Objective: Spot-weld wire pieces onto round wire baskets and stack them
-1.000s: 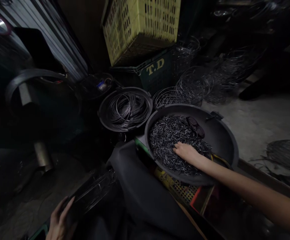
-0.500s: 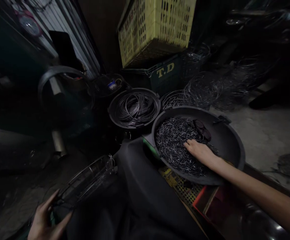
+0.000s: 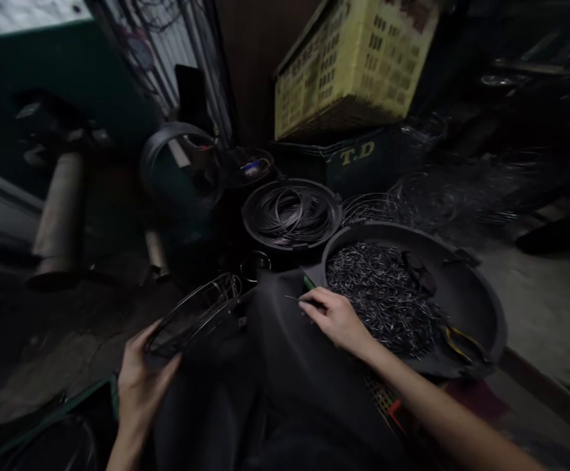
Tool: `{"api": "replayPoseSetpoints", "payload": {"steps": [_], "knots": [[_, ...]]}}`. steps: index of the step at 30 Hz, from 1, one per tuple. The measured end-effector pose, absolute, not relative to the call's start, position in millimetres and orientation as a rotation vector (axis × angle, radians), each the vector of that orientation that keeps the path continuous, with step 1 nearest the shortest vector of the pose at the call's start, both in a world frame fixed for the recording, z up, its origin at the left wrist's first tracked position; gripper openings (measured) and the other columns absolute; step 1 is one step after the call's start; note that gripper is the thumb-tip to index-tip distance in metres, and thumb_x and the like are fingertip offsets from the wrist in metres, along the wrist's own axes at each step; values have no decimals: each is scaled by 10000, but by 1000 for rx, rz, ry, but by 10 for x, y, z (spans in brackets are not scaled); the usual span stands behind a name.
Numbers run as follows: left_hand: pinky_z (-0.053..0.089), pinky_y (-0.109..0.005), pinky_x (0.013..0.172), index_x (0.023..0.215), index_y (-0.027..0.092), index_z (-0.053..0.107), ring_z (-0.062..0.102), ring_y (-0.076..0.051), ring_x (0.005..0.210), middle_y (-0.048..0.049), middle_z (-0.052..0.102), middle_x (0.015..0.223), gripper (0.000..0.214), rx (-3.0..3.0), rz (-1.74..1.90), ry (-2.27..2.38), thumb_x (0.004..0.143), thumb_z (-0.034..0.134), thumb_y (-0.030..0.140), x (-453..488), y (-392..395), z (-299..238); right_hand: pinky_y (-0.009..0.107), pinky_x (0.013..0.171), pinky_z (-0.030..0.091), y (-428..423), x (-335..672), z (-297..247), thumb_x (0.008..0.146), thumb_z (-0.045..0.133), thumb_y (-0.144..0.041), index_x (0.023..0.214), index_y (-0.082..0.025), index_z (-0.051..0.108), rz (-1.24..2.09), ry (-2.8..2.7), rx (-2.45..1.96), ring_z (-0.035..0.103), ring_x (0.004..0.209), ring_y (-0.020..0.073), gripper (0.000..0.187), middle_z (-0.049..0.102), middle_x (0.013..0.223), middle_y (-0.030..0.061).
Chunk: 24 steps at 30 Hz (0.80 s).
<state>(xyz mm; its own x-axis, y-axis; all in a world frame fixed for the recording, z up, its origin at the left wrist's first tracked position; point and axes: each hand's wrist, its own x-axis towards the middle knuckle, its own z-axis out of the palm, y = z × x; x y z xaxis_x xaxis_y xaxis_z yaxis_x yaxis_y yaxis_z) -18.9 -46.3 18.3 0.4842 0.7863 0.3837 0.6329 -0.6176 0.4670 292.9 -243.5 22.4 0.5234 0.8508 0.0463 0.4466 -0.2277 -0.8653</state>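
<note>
My left hand grips the near end of a wire frame, thumb on one side and fingers on the other. The frame is made of thin metal rods and slants away from me, beside my dark-clothed leg. Thumb and fingertips of my right hand are closed on a short piece of wire, whose thin end sticks out to the left. This hand is above my leg, by the left rim of a wide dark pan. A heap of short wire pieces fills the pan's left part.
Yellow-handled pliers and a dark reddish object lie in the pan. Behind it stands a smaller pan with coiled wire. A yellow crate rests on a dark crate. Left are metal posts.
My right hand has left the wire heap and moved left over my leg, now with a wire piece in its fingertips. My left hand stays at the frame. The view has shifted left.
</note>
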Motion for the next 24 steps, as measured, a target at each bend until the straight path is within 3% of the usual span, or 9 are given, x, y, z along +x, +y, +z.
{"api": "replayPoseSetpoints", "payload": {"steps": [6,13,24], "knots": [[456,-413,976,1256,181,449,507,-236,1141,-101,504,1192,593,2515,735,1159,682,586,115,36,-577,277,261,563,546,-1891,2363,408,706,695,-503,833,-167,638,965,-819,-1533,652,602,169,363,667,680,31],[319,-510,1086,1283,221,421,481,-229,1170,-82,494,1185,628,2563,618,1243,693,562,60,-3,-528,272,260,519,546,-1248,1832,521,593,747,-583,714,-157,600,1199,-916,-1468,637,539,163,466,642,611,28],[343,-484,1075,1303,226,428,481,-233,1155,-85,495,1215,616,2579,610,1242,724,563,67,-136,-516,314,274,588,532,-1022,1471,336,736,661,-505,802,-181,606,945,-1030,-1546,664,667,189,336,660,712,22]]}}
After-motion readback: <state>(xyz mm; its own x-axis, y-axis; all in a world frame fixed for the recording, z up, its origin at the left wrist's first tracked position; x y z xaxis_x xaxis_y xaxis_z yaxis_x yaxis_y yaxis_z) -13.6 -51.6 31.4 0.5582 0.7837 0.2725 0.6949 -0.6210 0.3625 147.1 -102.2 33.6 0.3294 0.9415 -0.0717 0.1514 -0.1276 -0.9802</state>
